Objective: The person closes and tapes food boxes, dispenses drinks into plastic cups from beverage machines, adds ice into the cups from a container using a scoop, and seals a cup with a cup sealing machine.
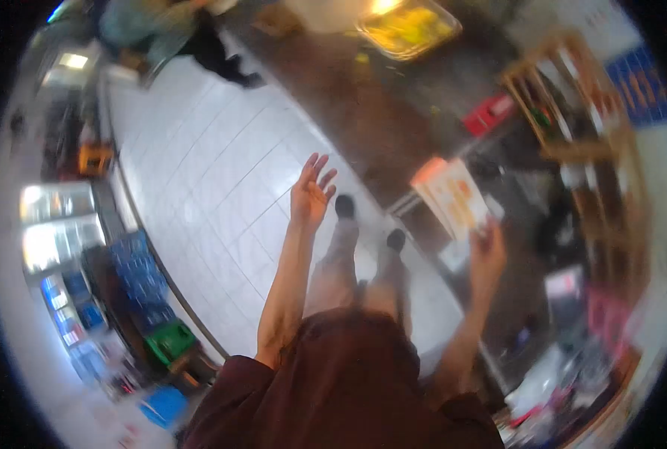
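Observation:
My left hand [313, 193] is held out over the white tiled floor [199, 165], fingers apart and nothing in it. At the right, my right hand [487, 243] grips the lower corner of a flat white piece with orange print [457, 196], perhaps a stack of cards or a folded carton; blur hides its exact kind. The piece is tilted up over the edge of a dark brown surface [333, 82]. My fingers on it are partly smeared by motion.
A foil tray [410, 30] of yellow food stands at the top. A red box [489, 114] and a wooden rack [565, 97] are at the right. Blue crates [140, 277] and a green container [171, 342] line the left. Another person [169, 30] sits at the upper left.

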A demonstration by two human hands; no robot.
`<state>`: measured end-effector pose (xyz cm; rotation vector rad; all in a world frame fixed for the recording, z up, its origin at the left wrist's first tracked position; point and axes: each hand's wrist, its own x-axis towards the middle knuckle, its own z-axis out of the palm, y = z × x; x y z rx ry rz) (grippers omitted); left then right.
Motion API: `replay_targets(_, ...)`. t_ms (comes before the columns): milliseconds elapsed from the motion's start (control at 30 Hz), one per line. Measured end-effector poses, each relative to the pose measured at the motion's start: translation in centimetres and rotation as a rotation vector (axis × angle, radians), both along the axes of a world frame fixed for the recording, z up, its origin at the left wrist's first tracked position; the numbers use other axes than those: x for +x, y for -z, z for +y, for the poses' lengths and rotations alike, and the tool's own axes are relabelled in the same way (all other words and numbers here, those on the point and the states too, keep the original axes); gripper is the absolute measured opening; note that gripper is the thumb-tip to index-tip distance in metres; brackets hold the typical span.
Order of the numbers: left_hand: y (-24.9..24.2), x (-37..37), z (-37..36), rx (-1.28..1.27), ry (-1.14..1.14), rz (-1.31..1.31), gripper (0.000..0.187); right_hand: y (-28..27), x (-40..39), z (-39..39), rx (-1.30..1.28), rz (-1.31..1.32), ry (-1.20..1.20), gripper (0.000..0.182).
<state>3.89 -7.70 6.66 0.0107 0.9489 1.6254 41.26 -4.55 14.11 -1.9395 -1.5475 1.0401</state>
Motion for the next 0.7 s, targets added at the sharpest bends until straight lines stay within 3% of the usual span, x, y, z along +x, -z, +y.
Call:
replay_targets(167,-9.0,-5.7,-16.6,0.354,-0.388,-0.123,0.052,-5.4,-13.9,-3.6,0.201,0.144,-0.504,0.037)
replay_targets(233,-13.6,-7.5,-24.5,0.369,-0.535,0.009,0.058,-5.4,-21.6,-8.6,0.197,0.296,-0.672,0.031)
replay_targets(300,-15.6,-9.8,-33.0,0.407,-0.683,0.101,0.06,-9.5,-31.0,-17.0,0.148,0.44,-0.965,0.027)
replay_targets(367,-16.2,-13.0,-41.9,0.656,-0.722,0.181,0.065,-12.1,-39.7,-26.5,0.165,0.58,-1.339,0.03)
replay_targets(433,-16.5,-14.7,-52.0,0.623,-0.859,0.244,0.066,-13.4,-45.9,-38.2,0.119,0.767,-1.577,0.046)
replay_targets(533,-16.6,-16.4,-65.5,0.523,-1.027,0.366,0.071,-12.7,-52.7,-52.3,0.072,0.748,-1.851,0.037)
replay_targets(600,-14.8,-19.7,-74.2,-0.007,-1.048,0.576,0.073,-11.5,-58.9,-58.5,0.071,0.756,-2.048,0.027)
replay_targets(700,-12.2,-19.2,-88.0,-1.526,-0.741,1.196,0.08,-8.3,-63.6,-66.7,-0.029,0.638,-2.144,0.023)
